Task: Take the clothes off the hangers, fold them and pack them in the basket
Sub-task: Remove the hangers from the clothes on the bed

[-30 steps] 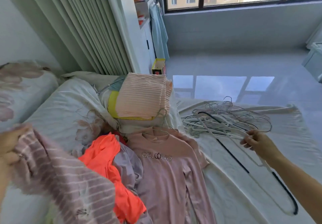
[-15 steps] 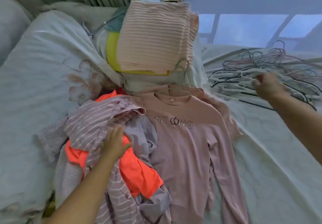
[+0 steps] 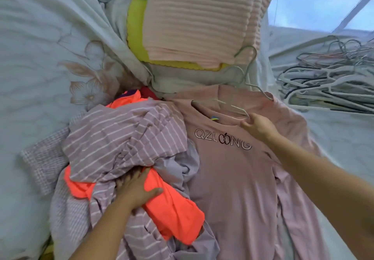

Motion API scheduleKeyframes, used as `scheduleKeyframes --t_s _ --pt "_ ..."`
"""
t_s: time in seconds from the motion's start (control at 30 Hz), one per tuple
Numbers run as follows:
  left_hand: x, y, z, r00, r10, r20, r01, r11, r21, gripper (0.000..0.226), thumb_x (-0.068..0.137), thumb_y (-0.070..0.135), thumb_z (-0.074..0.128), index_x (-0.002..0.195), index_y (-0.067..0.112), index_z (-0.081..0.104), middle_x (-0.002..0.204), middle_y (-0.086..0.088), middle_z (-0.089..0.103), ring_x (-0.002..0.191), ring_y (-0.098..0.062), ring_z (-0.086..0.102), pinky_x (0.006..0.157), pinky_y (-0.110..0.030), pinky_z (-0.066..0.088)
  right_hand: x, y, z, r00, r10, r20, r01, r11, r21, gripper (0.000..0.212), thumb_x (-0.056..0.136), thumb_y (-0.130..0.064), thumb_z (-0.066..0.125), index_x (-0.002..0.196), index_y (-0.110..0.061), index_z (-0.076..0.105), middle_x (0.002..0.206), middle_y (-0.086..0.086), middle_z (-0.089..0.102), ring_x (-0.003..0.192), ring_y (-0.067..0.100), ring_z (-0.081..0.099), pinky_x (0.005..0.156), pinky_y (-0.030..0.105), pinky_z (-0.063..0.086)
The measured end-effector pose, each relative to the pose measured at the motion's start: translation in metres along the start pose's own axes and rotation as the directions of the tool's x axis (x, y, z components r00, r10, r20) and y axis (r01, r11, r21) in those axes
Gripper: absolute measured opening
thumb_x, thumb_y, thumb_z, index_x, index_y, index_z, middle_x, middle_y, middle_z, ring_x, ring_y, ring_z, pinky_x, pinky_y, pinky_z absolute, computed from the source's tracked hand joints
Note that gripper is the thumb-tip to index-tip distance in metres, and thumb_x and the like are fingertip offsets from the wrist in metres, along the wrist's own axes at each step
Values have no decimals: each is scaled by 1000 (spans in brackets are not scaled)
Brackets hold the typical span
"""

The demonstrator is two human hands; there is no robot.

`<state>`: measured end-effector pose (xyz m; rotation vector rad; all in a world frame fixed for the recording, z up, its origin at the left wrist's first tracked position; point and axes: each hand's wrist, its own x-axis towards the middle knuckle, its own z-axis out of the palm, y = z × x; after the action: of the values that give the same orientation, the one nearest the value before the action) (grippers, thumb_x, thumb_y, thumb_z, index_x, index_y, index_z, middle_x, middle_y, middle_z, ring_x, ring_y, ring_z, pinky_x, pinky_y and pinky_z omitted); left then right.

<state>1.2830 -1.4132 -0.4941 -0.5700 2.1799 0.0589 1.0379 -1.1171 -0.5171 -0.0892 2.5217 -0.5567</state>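
A pink long-sleeved shirt [image 3: 232,178] printed QZLONG lies flat on the bed with a thin wire hanger [image 3: 240,110] still in its neck. My right hand [image 3: 258,127] pinches the shirt's collar just below that hanger. To the left is a heap of loose clothes: a mauve striped garment [image 3: 125,138] on top, a bright orange garment [image 3: 174,213] under it, and lilac cloth beneath. My left hand [image 3: 135,191] lies flat on the orange garment, its fingertips tucked under the striped cloth. No basket is plainly visible.
A folded pink ribbed cloth [image 3: 194,20] sits on a yellow-edged layer [image 3: 135,26] at the back. Several bare hangers [image 3: 327,85] are piled on the bed at the right. A flowered white quilt [image 3: 40,57] bulges at the left.
My right hand left the hanger pile and came to the pink shirt's collar. My left hand dropped the striped garment onto the heap and now rests there. The view tilted down and closer.
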Motion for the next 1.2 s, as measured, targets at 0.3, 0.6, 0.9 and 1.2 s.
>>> scheduleKeyframes --t_s 0.3,0.6,0.9,1.2 --pt "-26 -8 -18 989 95 -112 -122 957 -264 69 87 54 52 145 24 29 152 1 29 139 -17 28 112 -34 23 -135 -11 -38 983 -112 -149 174 837 520 37 89 -24 60 55 -18 50 42 -11 38 44 4 34 43 15 24" --pt "-164 76 -125 717 191 -670 -647 539 -539 83 76 67 54 141 20 34 140 13 29 134 -5 24 112 -31 21 -304 11 -126 888 -343 -304 445 806 390 53 75 -75 43 59 -25 46 50 -16 28 47 -4 27 45 13 21" --pt "-259 106 -152 570 490 -660 -821 374 -431 62 59 89 45 59 27 55 61 18 53 61 3 47 59 -11 33 -402 49 -223 845 -408 -346 519 780 349 47 72 -74 52 60 -28 53 52 -16 37 49 2 33 47 16 27" --pt "-348 78 -193 498 369 -785 -857 347 -381 48 53 56 70 60 9 64 58 1 55 55 -2 46 54 -15 35 -427 -23 -245 843 -496 -207 536 749 390 25 92 -27 57 68 -26 62 48 -11 44 48 2 38 53 18 32"
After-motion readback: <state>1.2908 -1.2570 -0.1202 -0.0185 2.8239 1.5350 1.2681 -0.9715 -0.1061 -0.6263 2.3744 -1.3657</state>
